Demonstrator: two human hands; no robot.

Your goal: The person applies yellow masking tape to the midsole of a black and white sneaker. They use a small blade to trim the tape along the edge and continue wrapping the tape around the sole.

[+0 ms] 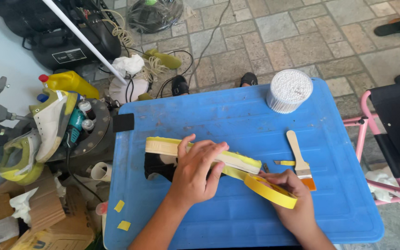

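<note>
A shoe [163, 150] with a cream sole edged in yellow tape lies on its side on the blue plastic table [237, 115]. My left hand [195, 169] presses down on the sole, fingers spread over it. My right hand [292, 199] grips a roll of yellow masking tape [269, 190] just right of the shoe. A strip of tape runs from the roll to the sole.
A paintbrush [300, 159] with a wooden handle, a small piece of yellow tape [284, 163] and a round tub of cotton swabs [289, 91] lie on the table's right side. Shoes [47, 125], bottles and cardboard crowd the left. A pink chair [390, 139] stands at right.
</note>
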